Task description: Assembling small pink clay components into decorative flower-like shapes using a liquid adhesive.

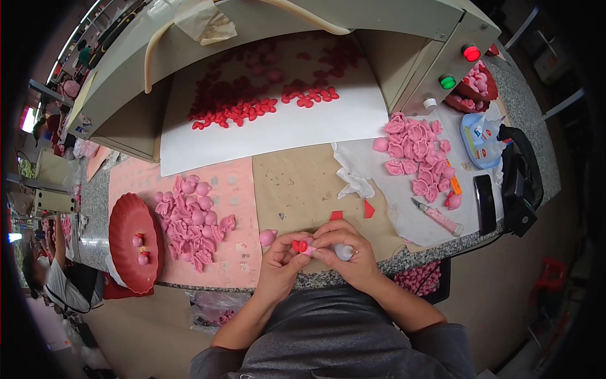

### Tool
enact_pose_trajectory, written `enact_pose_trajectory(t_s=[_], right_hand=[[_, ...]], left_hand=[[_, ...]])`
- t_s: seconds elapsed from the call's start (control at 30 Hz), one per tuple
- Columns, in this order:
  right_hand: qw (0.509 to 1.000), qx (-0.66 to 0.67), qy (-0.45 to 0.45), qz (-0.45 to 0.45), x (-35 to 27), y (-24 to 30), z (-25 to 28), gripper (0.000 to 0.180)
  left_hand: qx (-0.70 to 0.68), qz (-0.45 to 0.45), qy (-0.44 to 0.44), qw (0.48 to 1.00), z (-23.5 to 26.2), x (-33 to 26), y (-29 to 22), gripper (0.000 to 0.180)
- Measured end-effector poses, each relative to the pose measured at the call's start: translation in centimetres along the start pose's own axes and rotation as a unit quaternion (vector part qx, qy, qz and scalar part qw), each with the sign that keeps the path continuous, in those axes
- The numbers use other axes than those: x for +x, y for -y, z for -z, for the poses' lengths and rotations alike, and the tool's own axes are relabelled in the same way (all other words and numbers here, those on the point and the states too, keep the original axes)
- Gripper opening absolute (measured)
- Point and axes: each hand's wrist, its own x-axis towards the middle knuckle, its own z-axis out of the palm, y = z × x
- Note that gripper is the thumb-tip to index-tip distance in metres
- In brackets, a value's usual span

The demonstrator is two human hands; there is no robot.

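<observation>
Head view: at the brown paper's (293, 183) near edge, left hand (283, 259) and right hand (351, 259) together pinch a red-and-pink piece (303, 246), probably best pressed gently and squarely.

One left hand (281, 260), one right hand (355, 260), one red-and-pink piece (305, 247).
Two pink heaps (189, 222) on the tabletop, their parts too overlapped to count; red pieces (233, 112) too crowded to number. One loose pink ball (268, 237), two red scraps (368, 209), one scalloped tray (129, 218), one cutter (437, 218), one phone (485, 205), one blue dish (468, 131). One red button (471, 53), one green button (447, 82), one white knob (430, 103).
</observation>
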Motion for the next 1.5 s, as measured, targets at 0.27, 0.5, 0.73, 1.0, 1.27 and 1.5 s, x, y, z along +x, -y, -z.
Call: enact_pose_trajectory(t_s=[0.27,0.5,0.73,1.0,1.27,1.5], right_hand=[[1.000,0.006,-0.003,-0.004,0.0,0.0,0.0,0.017],[1.000,-0.009,-0.012,0.018,0.3,0.0,-0.3,0.016],[0.955,0.217,0.013,-0.199,0.5,-0.1,0.3,0.018],[0.966,0.166,0.009,-0.196,0.7,0.2,0.1,0.016],[0.965,0.164,0.014,-0.205,0.7,0.0,0.3,0.012],[0.961,0.180,0.026,-0.207,0.9,-0.1,0.4,0.011]], left_hand=[[0.001,-0.004,0.001,1.000,0.0,0.0,0.1,0.032],[0.004,0.031,-0.022,0.999,-0.4,0.3,-0.3,0.027],[-0.046,0.020,0.025,0.998,-0.5,0.6,-0.6,0.031],[-0.014,0.037,-0.002,0.999,-0.6,0.5,-1.2,0.037],[0.015,0.054,-0.031,0.998,-0.8,0.5,-1.2,0.035],[-0.010,0.065,-0.014,0.998,-0.5,0.5,-1.3,0.036]])
